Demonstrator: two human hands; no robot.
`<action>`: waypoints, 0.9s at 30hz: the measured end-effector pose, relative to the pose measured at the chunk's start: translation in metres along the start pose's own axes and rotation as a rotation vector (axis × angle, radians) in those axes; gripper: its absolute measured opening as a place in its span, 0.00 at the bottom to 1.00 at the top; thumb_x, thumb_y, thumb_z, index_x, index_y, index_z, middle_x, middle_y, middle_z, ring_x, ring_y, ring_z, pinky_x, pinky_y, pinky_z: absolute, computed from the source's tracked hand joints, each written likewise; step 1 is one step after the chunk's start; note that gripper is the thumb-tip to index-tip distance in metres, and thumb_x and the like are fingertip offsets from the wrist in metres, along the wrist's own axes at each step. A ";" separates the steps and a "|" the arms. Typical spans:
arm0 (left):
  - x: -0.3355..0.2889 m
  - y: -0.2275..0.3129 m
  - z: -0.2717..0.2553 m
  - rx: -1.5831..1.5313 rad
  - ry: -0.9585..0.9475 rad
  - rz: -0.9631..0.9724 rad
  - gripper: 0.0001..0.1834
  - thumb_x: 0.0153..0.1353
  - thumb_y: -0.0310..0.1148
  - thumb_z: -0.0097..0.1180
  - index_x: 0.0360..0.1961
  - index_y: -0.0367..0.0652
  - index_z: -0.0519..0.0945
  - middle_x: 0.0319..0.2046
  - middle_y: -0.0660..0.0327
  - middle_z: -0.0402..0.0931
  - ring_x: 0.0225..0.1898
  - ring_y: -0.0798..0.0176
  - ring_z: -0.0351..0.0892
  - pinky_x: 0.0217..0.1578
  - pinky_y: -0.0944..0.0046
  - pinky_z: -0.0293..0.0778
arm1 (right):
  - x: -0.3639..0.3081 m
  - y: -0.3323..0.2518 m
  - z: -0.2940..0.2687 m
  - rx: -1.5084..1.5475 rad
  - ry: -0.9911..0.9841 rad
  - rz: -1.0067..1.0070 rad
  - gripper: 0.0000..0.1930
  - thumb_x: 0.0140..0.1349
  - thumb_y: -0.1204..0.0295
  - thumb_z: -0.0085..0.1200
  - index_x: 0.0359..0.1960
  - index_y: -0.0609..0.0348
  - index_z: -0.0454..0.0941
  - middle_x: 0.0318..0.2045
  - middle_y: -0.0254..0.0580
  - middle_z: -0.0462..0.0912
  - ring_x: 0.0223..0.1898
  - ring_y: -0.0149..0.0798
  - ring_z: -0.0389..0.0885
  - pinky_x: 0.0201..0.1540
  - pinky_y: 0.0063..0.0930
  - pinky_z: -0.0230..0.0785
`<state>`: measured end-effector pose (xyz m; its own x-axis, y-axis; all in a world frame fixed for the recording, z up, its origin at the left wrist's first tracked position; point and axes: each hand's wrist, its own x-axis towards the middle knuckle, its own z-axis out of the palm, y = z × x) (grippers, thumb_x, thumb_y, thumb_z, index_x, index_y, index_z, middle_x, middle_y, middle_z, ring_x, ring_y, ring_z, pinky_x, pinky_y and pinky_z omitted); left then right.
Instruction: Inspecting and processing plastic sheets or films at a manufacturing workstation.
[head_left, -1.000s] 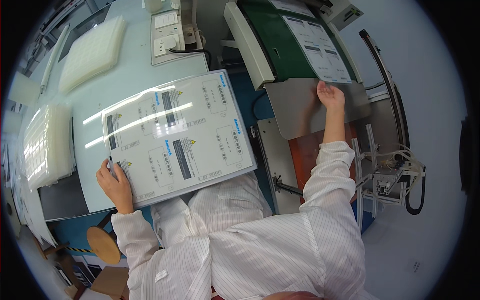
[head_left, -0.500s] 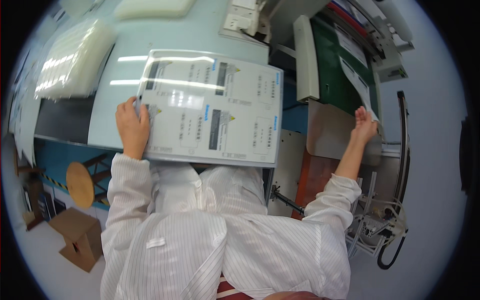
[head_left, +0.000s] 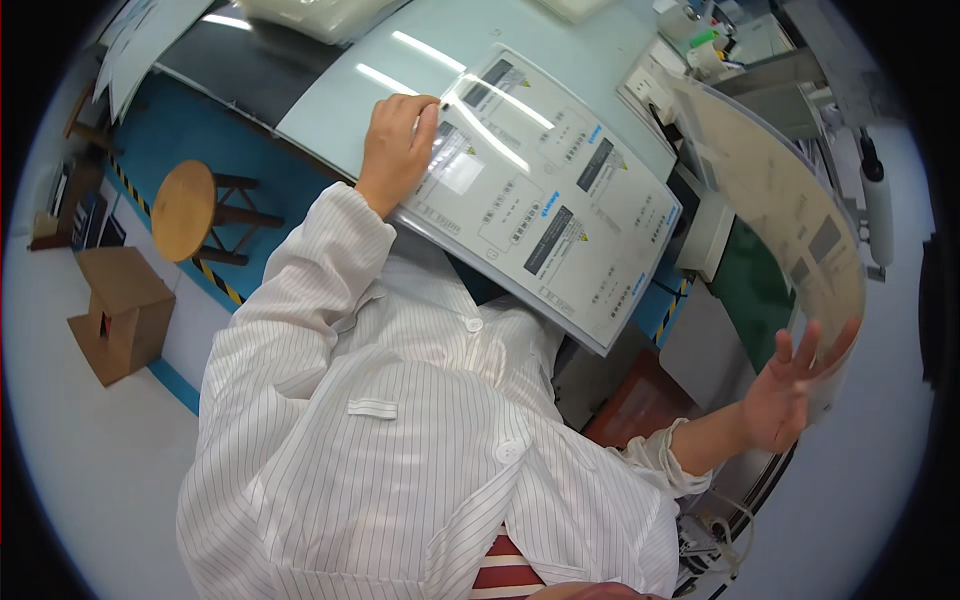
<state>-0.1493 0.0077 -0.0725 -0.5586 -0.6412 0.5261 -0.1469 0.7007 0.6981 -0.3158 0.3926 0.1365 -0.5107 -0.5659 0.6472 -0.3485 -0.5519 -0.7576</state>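
A stack of printed label sheets (head_left: 520,230), white with black text blocks and small yellow triangles, lies at a slant on the pale glass-topped table (head_left: 370,110). My left hand (head_left: 400,150) grips its left edge, thumb and fingers close together. Off to the right, my right hand (head_left: 780,400) holds one end of a single large printed sheet (head_left: 790,180). That sheet is raised and bowed in a long curve, and its print shows faintly through. Several of my right fingers are spread against its near end; the exact grip is partly hidden.
Beyond the right hand is a machine with a green bed (head_left: 745,275) and a pale side rail (head_left: 708,235). A power strip (head_left: 650,85) sits at the table's far right. On the left stand a wooden stool (head_left: 185,210) and a cardboard box (head_left: 125,305).
My right hand has lifted the sheet from the machine's green bed, bringing it up into a curve. My view has turned right, so the table and stack appear tilted. The left hand stays at the stack's edge.
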 end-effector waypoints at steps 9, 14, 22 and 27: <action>0.012 0.000 -0.040 -1.412 -0.577 -0.997 0.42 0.67 0.62 0.28 0.45 0.28 0.77 0.36 0.51 0.80 0.36 0.66 0.80 0.44 0.73 0.76 | -0.113 0.034 -0.052 -0.137 -0.286 1.089 0.28 0.49 0.65 0.60 0.50 0.75 0.73 0.47 0.51 0.79 0.43 0.45 0.79 0.47 0.40 0.71; 0.013 0.001 -0.033 -0.565 -0.515 -0.753 0.13 0.62 0.34 0.56 0.42 0.34 0.79 0.32 0.62 0.78 0.34 0.73 0.76 0.36 0.77 0.72 | -0.145 0.079 0.011 -0.203 0.076 1.358 0.13 0.61 0.70 0.53 0.42 0.66 0.73 0.30 0.41 0.81 0.29 0.33 0.79 0.33 0.26 0.73; -0.008 0.002 -0.029 -0.239 -0.327 -0.497 0.09 0.58 0.27 0.57 0.39 0.33 0.76 0.24 0.70 0.69 0.23 0.79 0.65 0.23 0.80 0.63 | -0.172 0.106 0.022 -0.312 0.625 1.161 0.06 0.64 0.69 0.52 0.33 0.58 0.71 0.19 0.29 0.72 0.17 0.20 0.67 0.22 0.14 0.64; -0.013 0.007 -0.030 -0.136 -0.300 -0.458 0.09 0.56 0.28 0.56 0.36 0.32 0.77 0.22 0.66 0.72 0.23 0.75 0.67 0.27 0.74 0.67 | -0.176 0.114 0.030 -0.503 0.655 1.059 0.07 0.64 0.70 0.53 0.34 0.58 0.70 0.18 0.27 0.71 0.19 0.19 0.67 0.20 0.13 0.60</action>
<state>-0.1191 0.0111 -0.0602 -0.6732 -0.7394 0.0072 -0.3335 0.3123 0.8895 -0.2425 0.4110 -0.0615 -0.9423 -0.1037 -0.3184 0.2695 0.3296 -0.9049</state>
